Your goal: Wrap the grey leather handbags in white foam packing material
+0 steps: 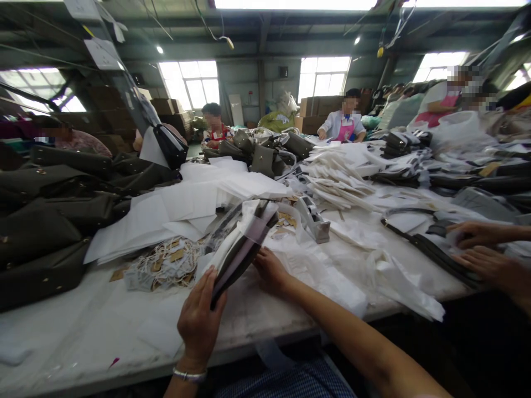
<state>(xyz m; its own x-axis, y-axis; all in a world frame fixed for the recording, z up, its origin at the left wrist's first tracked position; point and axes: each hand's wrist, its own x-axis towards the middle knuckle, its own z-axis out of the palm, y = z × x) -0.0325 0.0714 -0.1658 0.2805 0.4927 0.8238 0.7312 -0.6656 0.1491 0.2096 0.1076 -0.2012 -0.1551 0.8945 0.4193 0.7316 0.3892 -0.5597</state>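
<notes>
A dark handbag (pixel 243 251) is held tilted above the table's front part, one end raised and away from me. White and pale lining sheets show along it. My left hand (pixel 203 309) is closed around its lower near end, thumb on the close side. At the right side, my right hand (pixel 271 271) grips the bag's edge, with some fingertips hidden behind it. Just left of the bag lies a heap of hang tags with white strings (pixel 168 264). Behind the bag's raised end stands a grey tape dispenser (pixel 313 220).
White foam sheets (pixel 153 218) are stacked behind the tags. Dark olive bags (pixel 45 221) pile up at left. Crumpled clear plastic bags (pixel 332 282) lie at right. A co-worker's hands (pixel 485 249) handle another dark bag (pixel 431 249) at far right. Other people work across the table.
</notes>
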